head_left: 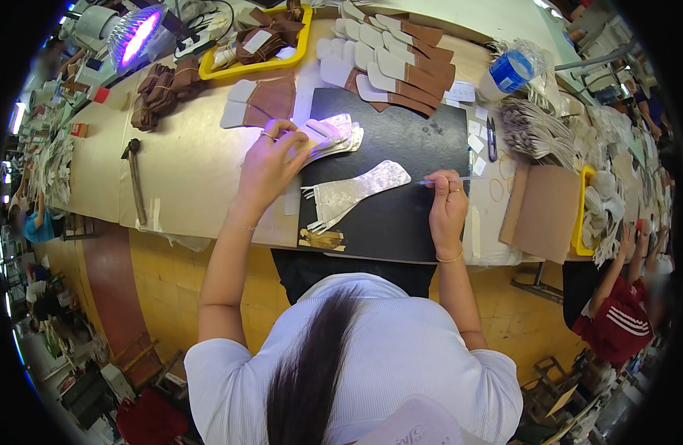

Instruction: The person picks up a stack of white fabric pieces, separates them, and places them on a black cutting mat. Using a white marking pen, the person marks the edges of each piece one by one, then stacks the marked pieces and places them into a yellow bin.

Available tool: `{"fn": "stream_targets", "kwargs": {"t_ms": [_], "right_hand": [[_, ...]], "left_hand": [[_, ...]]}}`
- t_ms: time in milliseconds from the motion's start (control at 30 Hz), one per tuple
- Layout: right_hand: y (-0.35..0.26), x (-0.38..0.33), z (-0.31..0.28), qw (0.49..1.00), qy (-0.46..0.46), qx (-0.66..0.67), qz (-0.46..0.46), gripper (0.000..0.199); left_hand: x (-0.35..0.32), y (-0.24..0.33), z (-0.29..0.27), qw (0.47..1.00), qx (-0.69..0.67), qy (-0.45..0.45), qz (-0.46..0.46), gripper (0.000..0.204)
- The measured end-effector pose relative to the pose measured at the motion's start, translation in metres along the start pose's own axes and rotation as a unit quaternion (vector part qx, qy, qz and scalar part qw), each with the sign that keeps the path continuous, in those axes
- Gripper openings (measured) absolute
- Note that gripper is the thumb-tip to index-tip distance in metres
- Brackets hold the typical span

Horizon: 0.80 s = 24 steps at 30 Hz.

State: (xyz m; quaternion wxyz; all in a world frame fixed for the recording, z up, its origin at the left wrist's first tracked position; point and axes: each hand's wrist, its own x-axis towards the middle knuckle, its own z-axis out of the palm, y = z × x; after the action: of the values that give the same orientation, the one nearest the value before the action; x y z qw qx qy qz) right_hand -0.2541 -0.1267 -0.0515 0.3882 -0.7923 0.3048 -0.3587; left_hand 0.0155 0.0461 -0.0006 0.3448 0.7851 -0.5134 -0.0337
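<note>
Slender pen-like tool [472, 178] gripped in the right hand [446, 202]; pale flared piece [356, 191] laid on the black mat [400, 233].
The left hand [271, 159] is curled over a stack of pale pieces [350, 139]; whether one is pinched cannot be told. The flared piece is judged light, soft and easily creased, best held by its rounded end, the thin strips opposite left unpulled.

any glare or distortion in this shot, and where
head view: the lamp glares violet at upper left, with a violet tint on the pale stack by the left hand; head view: wide-lens distortion, black corners, the person in red tilted near the right rim
</note>
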Motion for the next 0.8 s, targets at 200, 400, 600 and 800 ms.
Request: {"fn": "stream_targets", "kwargs": {"t_ms": [200,400,600,800], "right_hand": [[-0.012,0.003,0.006,0.996,0.016,0.076,0.038,0.027],[0.003,-0.003,0.017,0.992,-0.001,0.108,0.062,0.028],[0.004,-0.002,0.020,0.990,-0.015,0.113,0.079,0.031],[0.003,-0.002,0.021,0.989,-0.005,0.119,0.085,0.030]], "left_hand": [[0.002,0.005,0.025,0.999,0.030,0.000,0.031,0.018],[-0.017,0.051,0.070,0.990,-0.035,-0.052,0.128,0.017],[-0.023,0.058,0.096,0.991,-0.040,-0.032,0.120,0.017],[-0.025,0.060,0.104,0.992,-0.038,-0.032,0.116,0.018]]}}
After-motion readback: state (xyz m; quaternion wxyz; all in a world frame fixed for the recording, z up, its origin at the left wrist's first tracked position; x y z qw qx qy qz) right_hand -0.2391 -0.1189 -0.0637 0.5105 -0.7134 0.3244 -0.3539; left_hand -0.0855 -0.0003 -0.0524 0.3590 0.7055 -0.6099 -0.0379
